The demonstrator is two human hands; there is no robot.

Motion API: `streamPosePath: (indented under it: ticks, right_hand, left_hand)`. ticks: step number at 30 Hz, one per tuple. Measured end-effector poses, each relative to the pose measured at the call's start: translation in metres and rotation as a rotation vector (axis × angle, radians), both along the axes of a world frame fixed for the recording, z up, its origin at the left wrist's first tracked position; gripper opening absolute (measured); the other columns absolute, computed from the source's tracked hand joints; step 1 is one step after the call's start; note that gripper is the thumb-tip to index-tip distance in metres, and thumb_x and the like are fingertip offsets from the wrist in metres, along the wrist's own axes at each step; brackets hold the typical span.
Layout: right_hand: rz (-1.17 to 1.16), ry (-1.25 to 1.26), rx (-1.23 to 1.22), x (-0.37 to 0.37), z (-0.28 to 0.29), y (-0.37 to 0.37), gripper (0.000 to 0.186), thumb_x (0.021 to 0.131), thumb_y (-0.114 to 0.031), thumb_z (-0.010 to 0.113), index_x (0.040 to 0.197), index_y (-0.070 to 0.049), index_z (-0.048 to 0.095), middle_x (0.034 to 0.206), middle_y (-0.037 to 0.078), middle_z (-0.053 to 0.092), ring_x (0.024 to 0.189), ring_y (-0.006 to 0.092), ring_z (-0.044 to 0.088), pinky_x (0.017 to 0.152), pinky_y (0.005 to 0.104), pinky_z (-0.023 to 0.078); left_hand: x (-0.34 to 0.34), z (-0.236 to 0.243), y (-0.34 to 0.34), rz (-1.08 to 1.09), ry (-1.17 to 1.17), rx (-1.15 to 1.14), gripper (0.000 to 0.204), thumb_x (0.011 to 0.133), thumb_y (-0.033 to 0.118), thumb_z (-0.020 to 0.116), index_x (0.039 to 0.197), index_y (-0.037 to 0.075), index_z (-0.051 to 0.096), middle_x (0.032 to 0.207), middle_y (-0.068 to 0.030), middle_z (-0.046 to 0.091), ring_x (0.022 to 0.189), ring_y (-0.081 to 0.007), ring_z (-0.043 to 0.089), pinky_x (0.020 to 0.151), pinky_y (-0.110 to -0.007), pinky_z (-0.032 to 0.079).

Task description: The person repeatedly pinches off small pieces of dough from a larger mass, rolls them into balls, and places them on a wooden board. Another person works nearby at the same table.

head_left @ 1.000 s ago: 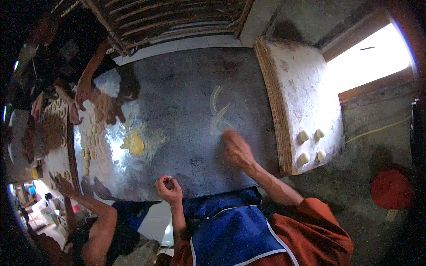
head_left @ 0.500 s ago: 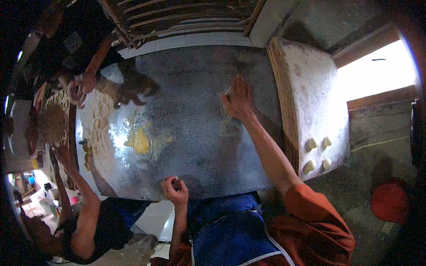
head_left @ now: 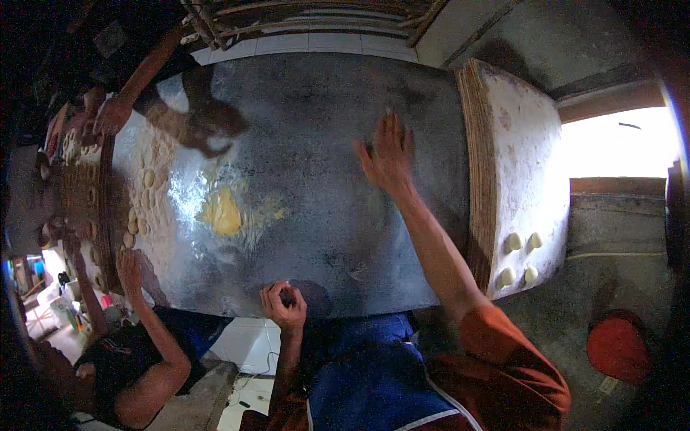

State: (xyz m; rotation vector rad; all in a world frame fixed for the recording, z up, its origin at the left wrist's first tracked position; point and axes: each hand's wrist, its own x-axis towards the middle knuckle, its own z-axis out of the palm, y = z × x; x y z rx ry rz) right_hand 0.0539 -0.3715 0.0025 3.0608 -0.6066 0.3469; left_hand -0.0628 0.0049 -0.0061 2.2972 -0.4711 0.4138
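Nearby, four dough balls (head_left: 521,258) top the floured board (head_left: 525,144).

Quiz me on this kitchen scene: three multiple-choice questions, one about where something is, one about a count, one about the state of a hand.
1. Where do the small dough balls sit?
A. on the floured board at the table's right end
B. on the floor
C. in the person's lap

2. How many dough balls lie on that floured board?
A. one
B. four
C. nine

3. How is the person's right hand?
A. clenched round a knife
B. out of sight
C. open, fingers spread flat on the metal table

Answers: 1 A, they rest near the board's lower corner. 2 B, two pairs show there. 3 C, the palm lies flat with nothing in it, while the left hand is curled into a fist at the near edge.
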Motion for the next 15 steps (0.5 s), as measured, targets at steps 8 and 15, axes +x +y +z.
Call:
streamPosePath:
  ticks: [8,15]
  right_hand:
    - [0.36,0.016,0.23,-0.038,0.018,0.143,0.089,0.099,-0.061,0.041,0.148,0.013,0.031,0.157,0.029,0.031,0.147,0.0424,0.029,0.121,0.0532,0.022]
    - [-0.152,0.304,0.534,-0.157,0.063,0.091,0.074,0.088,-0.032,0.067,0.144,0.01,0.042,0.152,0.029,0.037,0.14,0.0466,0.039,0.115,0.0491,0.035]
  left_hand:
    - [0.002,-0.008,0.008,0.034,0.068,-0.03,0.018,0.082,-0.001,0.063,0.098,0.004,0.06,0.09,-0.0124,0.062,0.079,-0.0302,0.058,0.069,-0.042,0.048]
    - [0.005,0.009,-0.001,0.005,0.015,-0.006,0.019,0.082,-0.004,0.062,0.098,0.004,0.059,0.09,-0.0113,0.061,0.077,-0.0292,0.057,0.066,-0.043,0.046]
